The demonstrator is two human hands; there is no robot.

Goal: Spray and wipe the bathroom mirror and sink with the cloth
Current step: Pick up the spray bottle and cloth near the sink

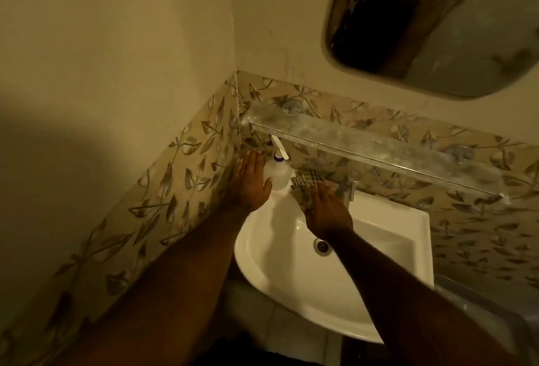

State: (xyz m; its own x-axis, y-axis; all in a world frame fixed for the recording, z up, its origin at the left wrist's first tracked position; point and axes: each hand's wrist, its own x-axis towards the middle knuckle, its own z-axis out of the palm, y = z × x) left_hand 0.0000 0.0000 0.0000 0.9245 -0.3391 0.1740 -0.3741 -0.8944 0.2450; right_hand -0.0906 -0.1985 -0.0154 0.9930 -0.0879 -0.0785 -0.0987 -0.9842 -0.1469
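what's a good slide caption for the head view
Left hand at spray bottle, right hand on checked cloth at the sink.

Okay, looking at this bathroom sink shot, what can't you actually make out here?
- Mirror: head view, top and right side cut off by the frame edge.
- Cloth: partly covered by the right hand.
- Spray bottle: the left hand hides its side; whether the grip has closed is unclear.
- Tap: dim, blurred, partly under the glass shelf.
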